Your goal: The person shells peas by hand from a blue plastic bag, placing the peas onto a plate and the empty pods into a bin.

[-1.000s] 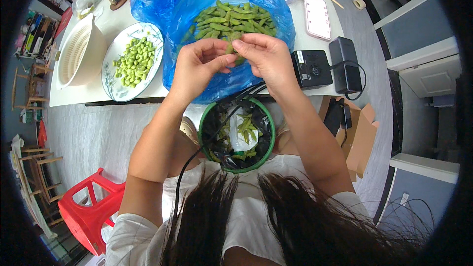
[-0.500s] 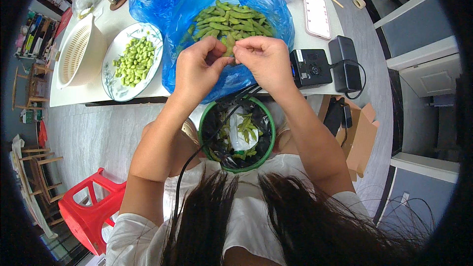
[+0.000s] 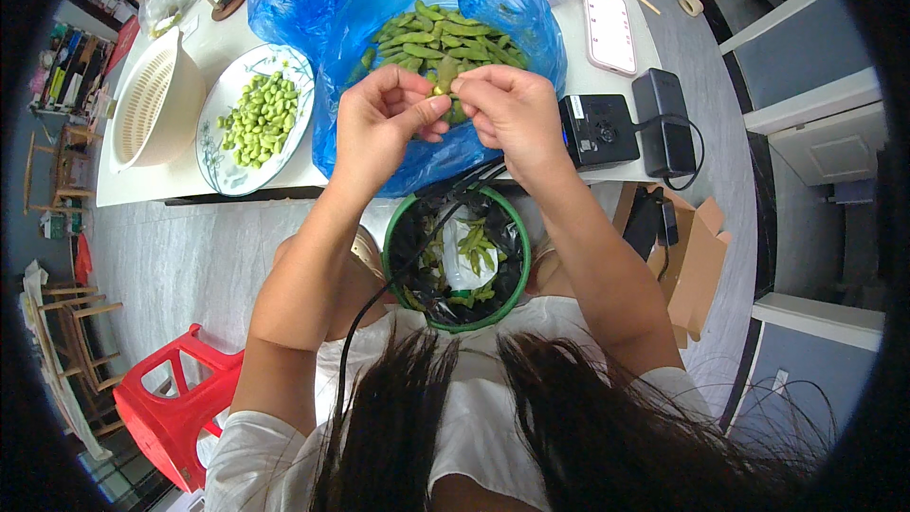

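Observation:
Both hands meet over an open blue plastic bag holding a heap of green edamame pods. Between thumb and index finger, my left hand pinches one edamame pod, near a small yellowish-green spot. My right hand is closed on the same pod from the other side, its fingers curled. To the left, shelled green beans lie piled on a white floral plate. Below my hands, a green-rimmed bin lined with black plastic holds discarded pods and a white wrapper.
A cream strainer basket stands left of the plate. On the right are a phone, a black box device and a black block with a cable. A red stool and a cardboard box flank me.
The pod has tilted slightly more upright between my fingers. My left fingertips have shifted a little right along it, and my right fingers have curled further in.

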Demonstrator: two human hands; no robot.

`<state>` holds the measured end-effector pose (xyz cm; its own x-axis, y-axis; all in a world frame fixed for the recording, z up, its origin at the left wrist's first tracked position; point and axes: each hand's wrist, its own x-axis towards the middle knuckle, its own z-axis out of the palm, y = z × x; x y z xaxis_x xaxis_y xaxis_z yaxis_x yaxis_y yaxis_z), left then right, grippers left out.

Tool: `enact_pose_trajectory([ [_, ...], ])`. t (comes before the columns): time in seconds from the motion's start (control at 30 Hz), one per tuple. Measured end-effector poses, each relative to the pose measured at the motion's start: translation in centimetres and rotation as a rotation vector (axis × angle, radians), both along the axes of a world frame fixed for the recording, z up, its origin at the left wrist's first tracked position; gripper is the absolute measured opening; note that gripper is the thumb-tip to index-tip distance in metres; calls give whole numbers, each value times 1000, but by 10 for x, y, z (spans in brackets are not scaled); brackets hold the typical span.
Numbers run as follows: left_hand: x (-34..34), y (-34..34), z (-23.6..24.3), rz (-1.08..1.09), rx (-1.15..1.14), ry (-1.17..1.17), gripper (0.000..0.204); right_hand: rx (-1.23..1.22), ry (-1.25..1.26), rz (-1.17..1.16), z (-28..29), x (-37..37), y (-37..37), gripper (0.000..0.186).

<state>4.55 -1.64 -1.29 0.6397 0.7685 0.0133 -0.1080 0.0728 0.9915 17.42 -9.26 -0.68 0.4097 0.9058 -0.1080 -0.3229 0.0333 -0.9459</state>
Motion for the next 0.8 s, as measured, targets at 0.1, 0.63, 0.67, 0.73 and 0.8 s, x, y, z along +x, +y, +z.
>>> enact_pose_trajectory([
  [0.1, 0, 0, 5, -28, -51, -82, 16, 7, 169, 58, -1, 4, -1, 10],
  [0.63, -26, 1, 38, -684, 7, 310, 24, -336, -1087, -42, -5, 24, -15, 5],
  [0.67, -23, 3, 35, -572, 15, 305, 22, -375, -1077, 12, -4, 24, -18, 4],
  [0.73, -18, 10, 12, -335, 469, 403, 22, -407, -1155, 93, -6, 24, -19, 4],
  [0.8, -16, 12, 5, -205, 828, 591, 28, -433, -1227, 133, -6, 25, -21, 4],
])
